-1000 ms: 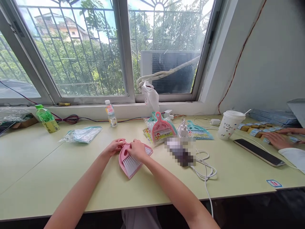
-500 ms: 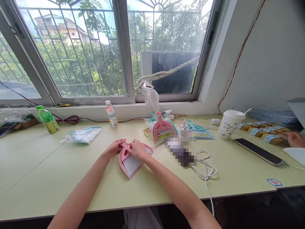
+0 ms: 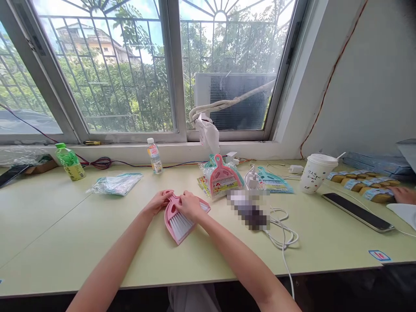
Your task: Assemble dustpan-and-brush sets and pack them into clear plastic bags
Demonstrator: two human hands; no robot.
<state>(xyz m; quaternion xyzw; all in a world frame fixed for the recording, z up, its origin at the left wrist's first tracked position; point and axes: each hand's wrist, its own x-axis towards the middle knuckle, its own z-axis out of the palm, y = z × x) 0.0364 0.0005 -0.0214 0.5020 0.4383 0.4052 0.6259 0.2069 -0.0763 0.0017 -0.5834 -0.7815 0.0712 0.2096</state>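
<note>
A small pink dustpan [image 3: 205, 203] lies on the table in front of me, with a pink brush [image 3: 181, 225] nested in it, white bristles facing me. At the handle end, my left hand [image 3: 159, 203] is closed with its fingers round the handles. My right hand [image 3: 191, 206] lies over the middle of the set, fingers bent and gripping the brush; it hides part of the brush and pan. Just beyond stands a bagged pink dustpan set [image 3: 224, 180] with teal ones behind it. A bagged teal set [image 3: 273, 181] lies to its right.
Left lie clear plastic packets [image 3: 118, 184] and a green-capped bottle [image 3: 69, 162]; a white-capped bottle [image 3: 155, 158] stands centre. Right are a blurred object [image 3: 248, 210], white cable [image 3: 286, 242], paper cup [image 3: 316, 173], phone [image 3: 357, 212], packaged yellow-brown items [image 3: 373, 193] and another person's hand [image 3: 403, 195].
The view has shifted slightly, so everything sits a little further right. Both hands stay on the pink dustpan and brush, with almost no movement. The other person's hand has moved slightly.
</note>
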